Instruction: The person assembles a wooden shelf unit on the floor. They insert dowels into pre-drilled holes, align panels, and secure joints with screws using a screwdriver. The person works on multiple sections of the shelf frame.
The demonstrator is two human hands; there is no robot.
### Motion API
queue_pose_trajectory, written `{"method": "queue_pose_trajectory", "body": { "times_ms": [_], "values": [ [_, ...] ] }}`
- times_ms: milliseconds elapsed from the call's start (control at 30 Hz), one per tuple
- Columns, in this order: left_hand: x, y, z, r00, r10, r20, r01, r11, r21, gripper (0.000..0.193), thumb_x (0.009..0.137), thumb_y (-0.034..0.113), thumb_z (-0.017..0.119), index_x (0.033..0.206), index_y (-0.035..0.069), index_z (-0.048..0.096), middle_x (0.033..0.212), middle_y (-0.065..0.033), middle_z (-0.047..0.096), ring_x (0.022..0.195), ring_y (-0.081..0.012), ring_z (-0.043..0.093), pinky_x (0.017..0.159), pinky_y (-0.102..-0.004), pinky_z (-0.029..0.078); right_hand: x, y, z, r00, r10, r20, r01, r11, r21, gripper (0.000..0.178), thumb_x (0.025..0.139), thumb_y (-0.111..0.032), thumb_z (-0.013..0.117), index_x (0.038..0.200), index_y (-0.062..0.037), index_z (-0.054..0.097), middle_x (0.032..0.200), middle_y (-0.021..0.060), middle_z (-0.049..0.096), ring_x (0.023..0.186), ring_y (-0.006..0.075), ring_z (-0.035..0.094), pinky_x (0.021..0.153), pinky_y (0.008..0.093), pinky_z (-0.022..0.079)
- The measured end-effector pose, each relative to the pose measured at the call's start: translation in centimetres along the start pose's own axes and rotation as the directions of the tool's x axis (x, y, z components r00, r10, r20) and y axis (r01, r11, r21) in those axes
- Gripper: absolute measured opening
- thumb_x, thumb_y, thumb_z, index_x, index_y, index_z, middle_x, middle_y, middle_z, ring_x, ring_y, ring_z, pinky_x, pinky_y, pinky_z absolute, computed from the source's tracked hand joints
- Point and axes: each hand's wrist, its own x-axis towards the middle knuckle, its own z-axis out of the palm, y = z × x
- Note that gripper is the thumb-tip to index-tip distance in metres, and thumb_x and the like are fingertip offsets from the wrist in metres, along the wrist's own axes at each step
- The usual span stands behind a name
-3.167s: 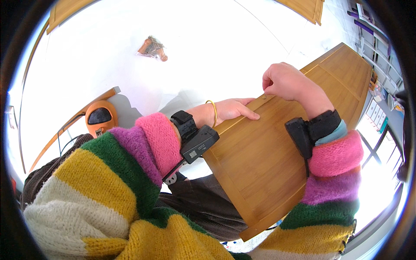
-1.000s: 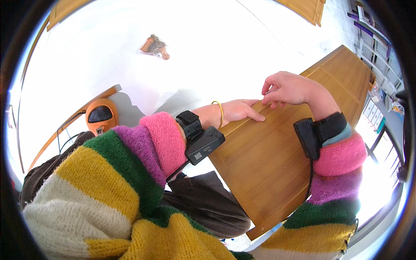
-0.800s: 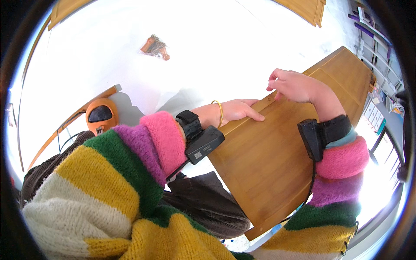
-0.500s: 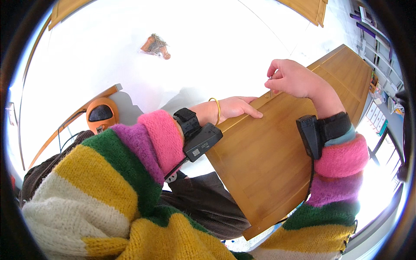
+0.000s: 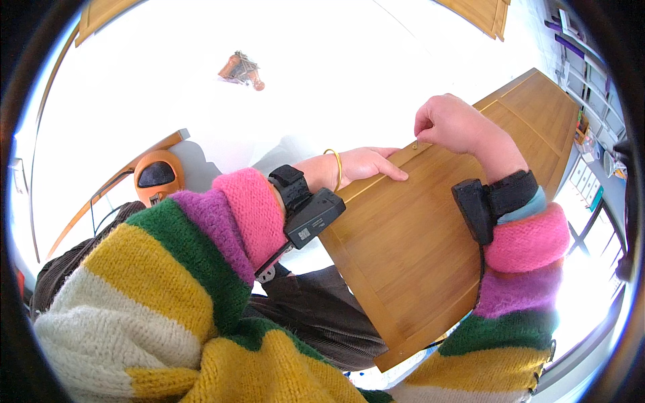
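Head cam: tiny print + pale square code (image 5: 304, 234) on blk wrist unit (image 5: 322, 212), L forearm; too small to read. L hand (image 5: 366, 166) has wooden panel (image 5: 403, 248) by its long edge, thumb on top, other fingers mostly hidden. R hand's (image 5: 451, 124) grip is narrow, fingertips pinched together at same edge, just beside small round fitting (image 5: 415, 146); can't tell what's in it. Panel runs under R wrist, btwn forearms.
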Motion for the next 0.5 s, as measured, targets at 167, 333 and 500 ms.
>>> {"method": "queue_pose_trajectory", "body": {
  "times_ms": [167, 333, 500],
  "values": [
    [-0.04, -0.15, -0.06, 1.0, 0.003, 0.0, -0.003, 1.0, 0.009, 0.06, 0.08, 0.006, 0.059, 0.134, 0.003, 0.034, 0.122, -0.0124, 0.051, 0.108, -0.0209, 0.051, 0.092, -0.0367, 0.041, 0.0, -0.12, 0.38, 1.0, 0.01, -0.008, -0.01, 1.0, -0.011, 0.007, 0.069, -0.008, 0.064, 0.073, -0.002, 0.066, 0.069, 0.0128, 0.064, 0.065, 0.0228, 0.061, 0.061, 0.0317, 0.048],
    [-0.04, -0.22, -0.16, 1.0, 0.005, 0.013, -0.005, 1.0, 0.004, 0.059, 0.08, 0.006, 0.059, 0.134, 0.003, 0.035, 0.121, -0.0125, 0.051, 0.107, -0.0209, 0.051, 0.091, -0.0367, 0.042, -0.08, -0.13, 0.37, 1.0, 0.0, -0.002, 0.0, 1.0, -0.006, 0.008, 0.068, -0.009, 0.064, 0.073, -0.0026, 0.066, 0.068, 0.0127, 0.064, 0.064, 0.0238, 0.061, 0.061, 0.0322, 0.048],
    [-0.14, -0.26, -0.17, 1.0, -0.008, -0.009, 0.008, 1.0, 0.015, 0.058, 0.08, 0.006, 0.059, 0.133, 0.003, 0.036, 0.12, -0.0126, 0.052, 0.106, -0.0209, 0.051, 0.09, -0.0367, 0.042, 0.05, -0.62, 0.56, 0.999, -0.036, -0.007, 0.036, 0.998, -0.048, 0.007, 0.068, -0.008, 0.064, 0.072, -0.0026, 0.066, 0.068, 0.0136, 0.063, 0.065, 0.0257, 0.06, 0.062, 0.0333, 0.048]
  ]
}}
